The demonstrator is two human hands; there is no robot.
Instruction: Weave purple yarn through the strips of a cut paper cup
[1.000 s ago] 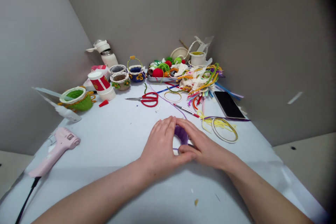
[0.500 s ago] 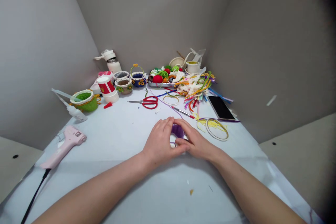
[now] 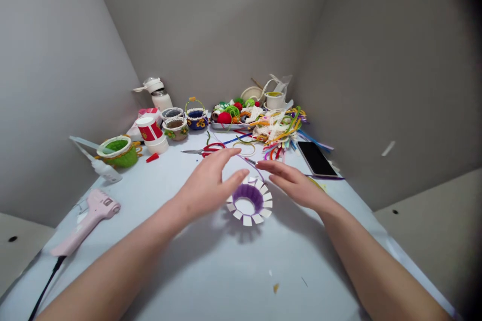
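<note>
A small paper cup [image 3: 247,219] stands on the white table, its cut white tabs splayed outward all round and its inside wall purple. A strand of purple yarn [image 3: 258,172] runs away from it toward the back. My left hand [image 3: 214,175] hovers at the cup's upper left, fingers apart, covering some of the tabs. To the cup's right, my right hand [image 3: 295,183] is held off the table with its fingers stretched out and nothing in them. Red-handled scissors [image 3: 211,149] lie beyond my left hand, partly hidden by it.
A pink glue gun [image 3: 88,218] with a black cord lies at the left, near a white bottle [image 3: 107,170] and a green basket [image 3: 122,153]. Small decorated baskets [image 3: 196,119], a yarn tray [image 3: 229,125] and colourful strips [image 3: 280,133] line the back. A phone [image 3: 317,158] lies right.
Both hands have come off the cup and moved apart, left hand to the left and right hand to the right. The splayed white tabs now show. The view has shifted slightly.
</note>
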